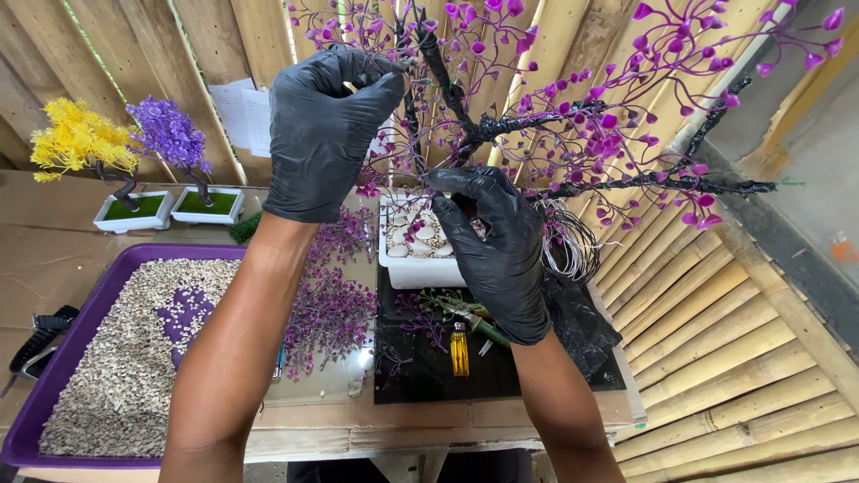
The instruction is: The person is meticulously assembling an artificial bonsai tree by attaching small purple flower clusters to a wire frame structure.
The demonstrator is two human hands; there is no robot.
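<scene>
I see both hands in black gloves, raised in front of me with forearms bare. The left hand (329, 134) is up high, fingers curled and pinched on a thin twig of the tree (537, 125). The right hand (497, 246) sits lower, fingers bent inward and closed round the dark trunk just above the white pot (416, 268). The tree stands in that pot, its black branches with purple bead leaves spreading up and right; white pebbles fill the pot, and a coil of wire (568, 241) hangs just beside my right hand.

Two white paper sheets (240, 112) are pinned on the plank wall at upper left; I cannot tell what is on them.

The pot rests on a black mat (429, 367) on the table (340, 420), with a yellow lighter (459, 349) and purple sprigs (331, 309) nearby. A purple tray (54, 367) of gravel lies left. Behind it stand a yellow mini tree (80, 143) and a purple mini tree (170, 134). Bamboo slats (716, 358) run along the right.
</scene>
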